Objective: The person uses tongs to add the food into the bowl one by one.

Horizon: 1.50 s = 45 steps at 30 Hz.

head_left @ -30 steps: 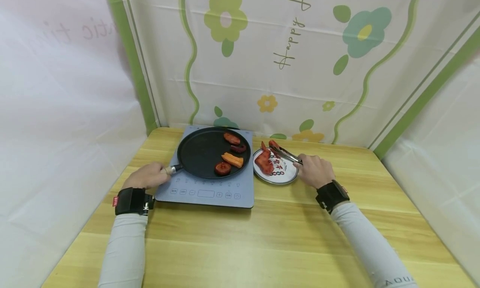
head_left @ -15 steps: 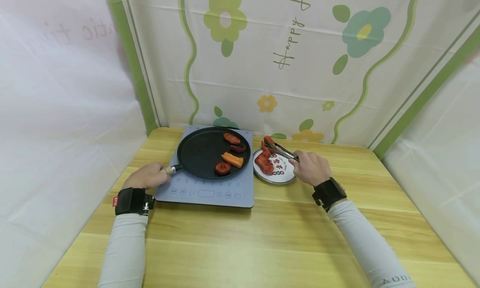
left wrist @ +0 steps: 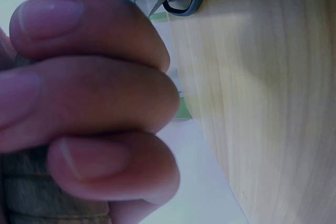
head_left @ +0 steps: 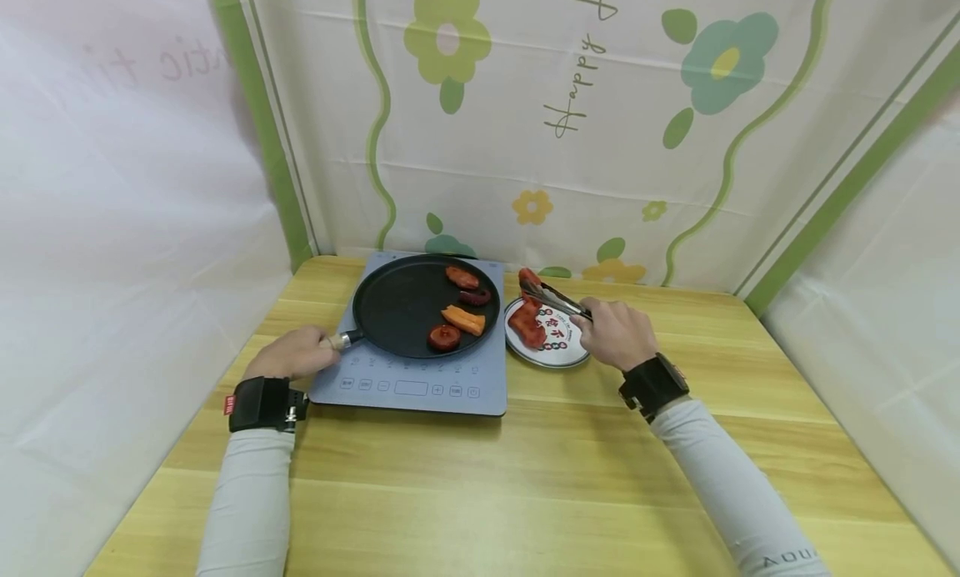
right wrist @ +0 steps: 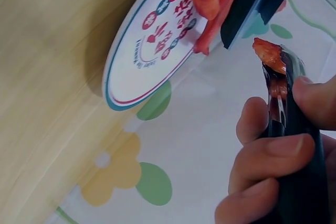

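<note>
Four pieces of food already lie in the black frying pan (head_left: 420, 306) on the induction cooker (head_left: 420, 377). The left hand (head_left: 292, 353) grips the pan handle. The right hand (head_left: 611, 333) squeezes tongs (head_left: 551, 298) on a red meat piece (head_left: 529, 278), lifted above the plate (head_left: 551, 356)'s far left edge; another red piece (head_left: 527, 325) remains on the plate at the right.

A wooden table (head_left: 525, 477) of pale yellow planks fills the lower half of the head view, its grain running left to right. At twelve o'clock hangs a white cloth backdrop (head_left: 585, 143) printed with green wavy stems, green, teal and yellow flowers, and handwritten lettering. Green strips (head_left: 258, 127) edge its corners at ten and two o'clock. Plain white sheets (head_left: 112, 227) close off nine and three o'clock. The light is soft and even.
</note>
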Each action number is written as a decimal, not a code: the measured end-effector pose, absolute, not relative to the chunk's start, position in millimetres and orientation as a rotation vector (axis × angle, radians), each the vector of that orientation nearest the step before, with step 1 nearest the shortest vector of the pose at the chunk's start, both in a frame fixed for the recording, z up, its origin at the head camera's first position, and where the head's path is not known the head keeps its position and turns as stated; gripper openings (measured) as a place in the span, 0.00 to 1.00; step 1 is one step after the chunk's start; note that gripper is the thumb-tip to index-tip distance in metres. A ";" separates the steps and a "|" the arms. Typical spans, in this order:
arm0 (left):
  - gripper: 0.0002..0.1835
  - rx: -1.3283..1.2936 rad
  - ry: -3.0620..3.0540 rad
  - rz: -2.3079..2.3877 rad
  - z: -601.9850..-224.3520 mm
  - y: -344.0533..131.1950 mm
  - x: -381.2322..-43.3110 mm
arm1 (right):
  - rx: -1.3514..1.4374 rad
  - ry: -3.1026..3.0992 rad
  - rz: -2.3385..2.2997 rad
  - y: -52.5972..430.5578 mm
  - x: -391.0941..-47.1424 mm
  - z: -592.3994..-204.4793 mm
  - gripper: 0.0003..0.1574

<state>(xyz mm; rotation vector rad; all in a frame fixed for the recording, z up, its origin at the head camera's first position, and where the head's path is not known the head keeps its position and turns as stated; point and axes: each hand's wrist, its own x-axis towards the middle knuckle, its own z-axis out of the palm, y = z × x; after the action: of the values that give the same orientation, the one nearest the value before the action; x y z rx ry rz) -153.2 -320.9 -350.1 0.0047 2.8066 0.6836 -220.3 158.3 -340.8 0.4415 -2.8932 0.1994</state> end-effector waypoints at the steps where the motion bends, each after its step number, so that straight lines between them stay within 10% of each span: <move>1: 0.08 0.006 2.807 0.686 -349.6 -320.9 -152.9 | 0.444 -2.889 0.199 157.4 -220.1 -340.0 0.21; 45: 0.09 0.004 2.809 0.706 -350.3 -321.2 -151.3 | 0.538 -2.812 0.218 109.5 -210.2 -312.8 0.15</move>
<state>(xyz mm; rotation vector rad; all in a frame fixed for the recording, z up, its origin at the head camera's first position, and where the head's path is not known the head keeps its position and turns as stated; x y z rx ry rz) -151.3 -321.2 -350.3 0.0039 2.8085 0.7062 -210.2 109.5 -312.8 0.5383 -2.8116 0.2181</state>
